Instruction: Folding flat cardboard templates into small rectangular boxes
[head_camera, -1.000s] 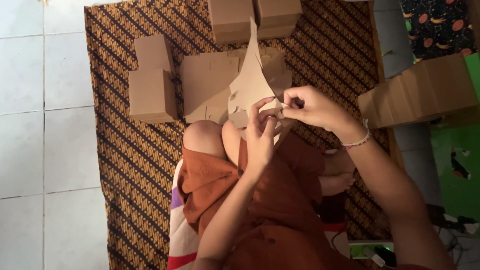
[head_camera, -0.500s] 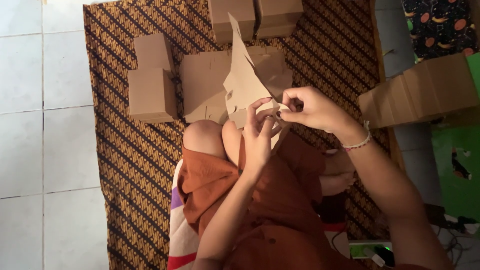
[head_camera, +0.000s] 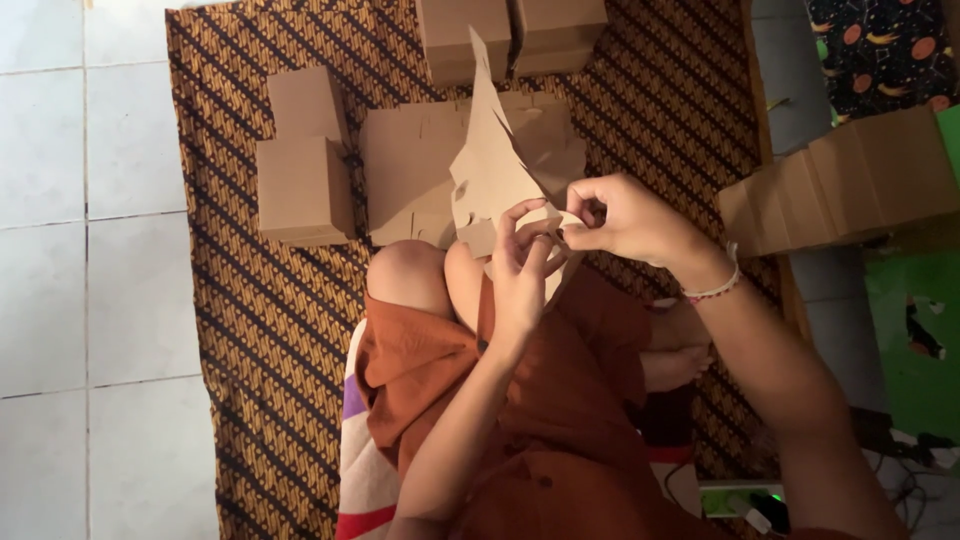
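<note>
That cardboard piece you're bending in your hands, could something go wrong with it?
Perhaps. Both the left hand and right hand pinch only the bottom of the cardboard cutout, so its tall pointed top could flop or crease. A thin tab might tear between the fingers. It could also slip onto the flat cardboard sheets on the patterned mat.

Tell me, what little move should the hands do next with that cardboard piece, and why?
Probably fold the small flap inward. The left hand and right hand both pinch the lower edge of the flat cardboard cutout, which stands unfolded, while finished boxes lie on the patterned mat.
</note>
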